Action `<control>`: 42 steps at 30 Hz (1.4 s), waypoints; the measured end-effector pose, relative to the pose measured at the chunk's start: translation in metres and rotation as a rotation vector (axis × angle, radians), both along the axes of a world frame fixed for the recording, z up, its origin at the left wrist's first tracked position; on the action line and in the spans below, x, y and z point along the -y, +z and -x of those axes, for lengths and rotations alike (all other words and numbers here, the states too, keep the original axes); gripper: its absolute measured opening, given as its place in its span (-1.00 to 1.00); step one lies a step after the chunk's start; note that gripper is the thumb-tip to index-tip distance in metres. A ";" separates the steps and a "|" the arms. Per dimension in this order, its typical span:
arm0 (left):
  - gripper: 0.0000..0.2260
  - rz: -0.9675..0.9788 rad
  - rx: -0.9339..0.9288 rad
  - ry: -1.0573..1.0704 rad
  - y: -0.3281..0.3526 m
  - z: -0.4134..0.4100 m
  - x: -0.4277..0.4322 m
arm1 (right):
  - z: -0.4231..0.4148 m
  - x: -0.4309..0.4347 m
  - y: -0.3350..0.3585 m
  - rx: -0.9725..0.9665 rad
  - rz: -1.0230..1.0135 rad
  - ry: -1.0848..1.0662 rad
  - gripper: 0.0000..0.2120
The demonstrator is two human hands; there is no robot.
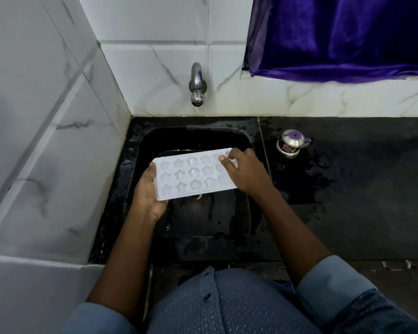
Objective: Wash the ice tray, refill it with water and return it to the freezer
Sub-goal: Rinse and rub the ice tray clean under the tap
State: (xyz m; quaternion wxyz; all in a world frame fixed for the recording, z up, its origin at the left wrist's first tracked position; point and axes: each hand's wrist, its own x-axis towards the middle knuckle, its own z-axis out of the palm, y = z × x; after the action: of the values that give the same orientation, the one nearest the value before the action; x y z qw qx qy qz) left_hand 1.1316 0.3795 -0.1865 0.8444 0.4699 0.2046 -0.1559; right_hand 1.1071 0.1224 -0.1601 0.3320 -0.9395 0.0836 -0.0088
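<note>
Holding the ice tray [193, 174] over the black sink [227, 141], the person is gripping it at both short ends. The left hand [146, 191] is cupping the near end from below with the thumb curled over the edge, while the right hand [244, 172] is pinching the far end, fingers lying across the top. The tray is facing up, roughly level, in front of the tap [197, 85], which is showing no running water. Whether the star and flower moulds are holding water is hard to tell. This is probably the washing or filling stage. Next, one hand will likely have to let go and open the tap while the other steadies the tray under the spout.
</note>
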 end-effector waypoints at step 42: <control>-0.53 -0.021 0.024 0.001 0.004 -0.012 0.007 | -0.007 0.003 0.005 0.003 0.032 -0.030 -0.52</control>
State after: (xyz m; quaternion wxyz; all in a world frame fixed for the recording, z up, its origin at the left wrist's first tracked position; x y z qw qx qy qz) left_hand 1.1434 0.3729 -0.1827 0.8420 0.4805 0.1962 -0.1476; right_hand 1.1140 0.1192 -0.1547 0.3167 -0.9434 0.0973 -0.0165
